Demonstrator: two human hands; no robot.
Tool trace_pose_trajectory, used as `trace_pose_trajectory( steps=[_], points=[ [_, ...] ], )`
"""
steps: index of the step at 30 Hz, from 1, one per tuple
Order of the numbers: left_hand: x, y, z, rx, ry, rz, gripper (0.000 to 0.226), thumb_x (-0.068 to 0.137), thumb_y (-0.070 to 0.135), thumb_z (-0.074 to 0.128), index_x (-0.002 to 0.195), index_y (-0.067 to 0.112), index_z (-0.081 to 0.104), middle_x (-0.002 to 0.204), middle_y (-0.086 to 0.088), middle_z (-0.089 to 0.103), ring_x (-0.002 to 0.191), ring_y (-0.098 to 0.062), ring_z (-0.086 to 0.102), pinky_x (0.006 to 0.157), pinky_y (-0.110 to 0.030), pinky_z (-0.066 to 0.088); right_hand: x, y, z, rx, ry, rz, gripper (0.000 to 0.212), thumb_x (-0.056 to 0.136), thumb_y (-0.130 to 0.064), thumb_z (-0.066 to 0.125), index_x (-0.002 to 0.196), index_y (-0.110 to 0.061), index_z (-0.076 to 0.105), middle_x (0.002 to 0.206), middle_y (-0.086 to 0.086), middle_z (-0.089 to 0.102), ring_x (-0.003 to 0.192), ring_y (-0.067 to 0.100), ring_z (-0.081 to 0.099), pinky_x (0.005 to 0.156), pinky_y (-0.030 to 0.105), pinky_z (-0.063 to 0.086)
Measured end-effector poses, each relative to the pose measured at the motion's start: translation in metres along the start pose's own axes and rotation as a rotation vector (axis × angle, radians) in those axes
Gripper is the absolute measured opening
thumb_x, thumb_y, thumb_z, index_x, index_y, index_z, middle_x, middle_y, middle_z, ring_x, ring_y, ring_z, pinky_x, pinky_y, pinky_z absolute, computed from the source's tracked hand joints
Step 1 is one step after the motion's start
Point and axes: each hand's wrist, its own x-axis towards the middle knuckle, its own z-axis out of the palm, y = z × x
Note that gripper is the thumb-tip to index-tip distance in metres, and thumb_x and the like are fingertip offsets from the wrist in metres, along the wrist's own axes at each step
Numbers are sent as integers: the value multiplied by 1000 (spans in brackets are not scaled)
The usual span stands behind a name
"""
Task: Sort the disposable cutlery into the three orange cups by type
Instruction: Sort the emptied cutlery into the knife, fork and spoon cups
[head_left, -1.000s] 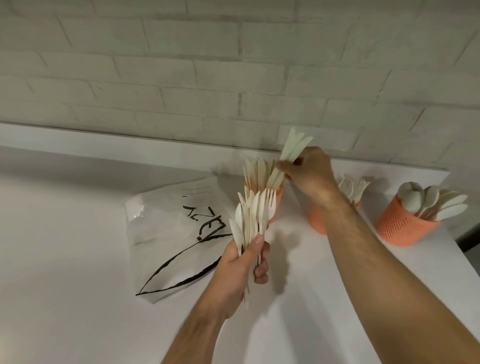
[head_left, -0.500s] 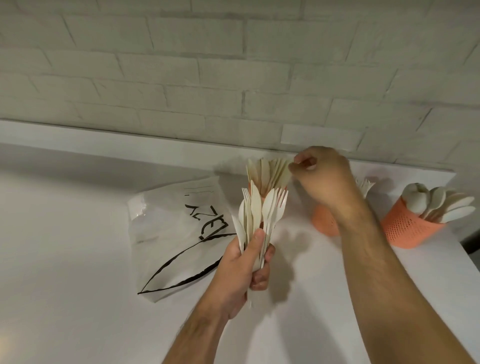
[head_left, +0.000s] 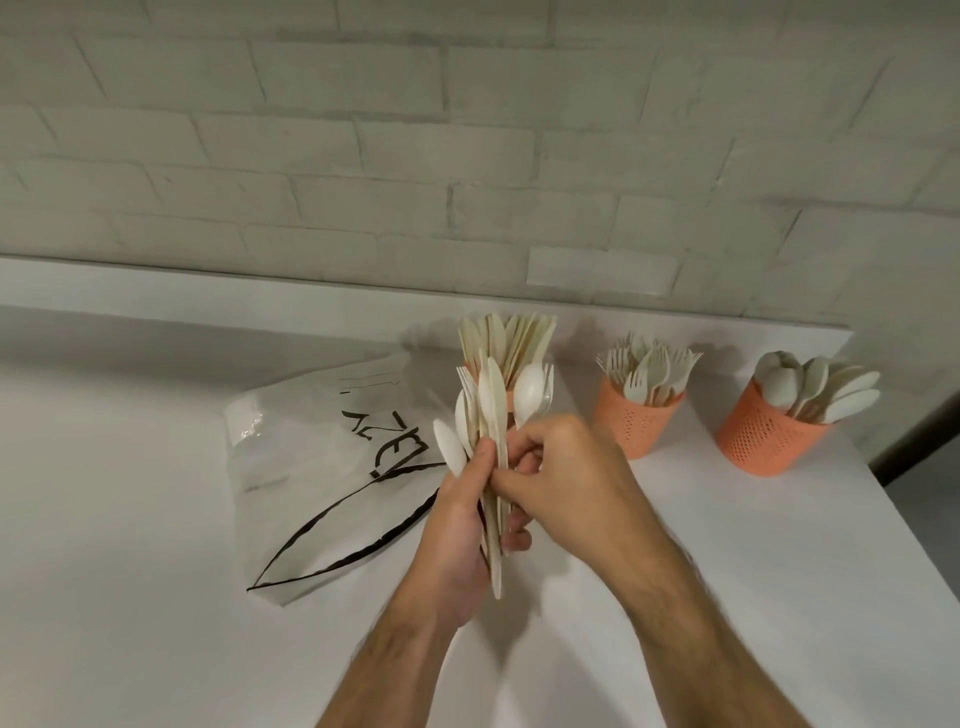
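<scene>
My left hand (head_left: 460, 525) is wrapped around the handles of a mixed bundle of cutlery (head_left: 491, 415), heads fanned upward above the counter (head_left: 130, 519), and my right hand (head_left: 561, 478) has its thumb and fingertips pinched on one handle in the middle of that bundle. I cannot tell which piece it is from the handle alone, so I should check its head before I pull. To do this cleanly I judge I should ease my left grip only enough to let that single piece slide up, lifting it straight along its length so the fork tines do not snag the neighbours and drag them out. Beyond the bundle stand the three orange cups: the knife cup (head_left: 506, 343) just behind it, mostly hidden, the fork cup (head_left: 638, 421) to its right, and the spoon cup (head_left: 769, 434) farthest right. A clear plastic bag (head_left: 332, 467) with black lettering lies flat to the left.
</scene>
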Motion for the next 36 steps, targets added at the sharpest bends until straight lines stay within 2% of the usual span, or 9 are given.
trace_pose_trajectory(
  steps=[6,10,15,17,20,23,26,30,36],
  points=[
    [-4,3,10,-44,73,-41,43,98,43,45,109,12,72,76,-7,61,60,-15,45,51,-27,34,-2,5,-6,221,51,67,12,85,-20,73,75,-13,70,62,3,70,49,14,68,47,20,53],
    [-6,7,16,-90,77,-48,41,98,37,46,119,10,68,90,-8,70,69,-16,59,53,-27,38,-8,4,-8,383,47,39,7,86,-11,72,79,-10,72,72,11,67,47,19,65,40,22,50],
    [-9,12,20,-106,28,12,32,98,28,47,119,16,67,107,-8,73,90,-18,72,61,-29,55,-10,10,-4,376,112,-28,12,89,-15,68,85,-20,78,56,-8,63,42,11,57,50,40,60],
    [-9,12,20,-99,46,27,30,99,23,48,122,17,65,113,-11,71,96,-21,71,69,-33,55,-9,12,-5,325,137,-57,18,89,-15,68,88,-28,79,55,-13,64,45,9,59,57,32,60],
    [-8,12,18,-103,81,38,29,98,19,51,123,14,64,113,-17,70,98,-28,70,76,-39,49,-10,14,-6,304,120,-74,20,88,-13,69,86,-30,79,63,-11,70,50,10,66,55,19,53],
    [-8,12,19,-99,104,63,30,98,18,52,125,13,63,109,-16,72,95,-29,72,79,-41,57,-11,16,-5,295,125,-76,16,86,-13,73,88,-26,81,67,-8,72,53,11,67,61,26,57],
    [-9,12,24,-86,121,100,25,100,18,50,120,12,64,96,-12,76,85,-24,75,69,-34,60,-11,17,-2,304,130,-62,10,82,-15,76,86,-24,80,69,-8,73,60,14,69,65,35,59],
    [-8,9,30,-20,172,155,25,103,22,45,112,13,67,98,-9,76,88,-20,74,65,-26,58,-7,19,2,267,214,-41,5,78,-19,79,80,-24,79,67,-10,73,61,10,69,65,35,59],
    [-8,5,31,7,245,149,31,102,33,45,118,15,65,105,-7,75,99,-18,72,86,-34,53,-2,17,4,224,179,14,8,79,-28,80,81,-20,79,67,-8,73,62,8,68,65,30,58]
  ],
)
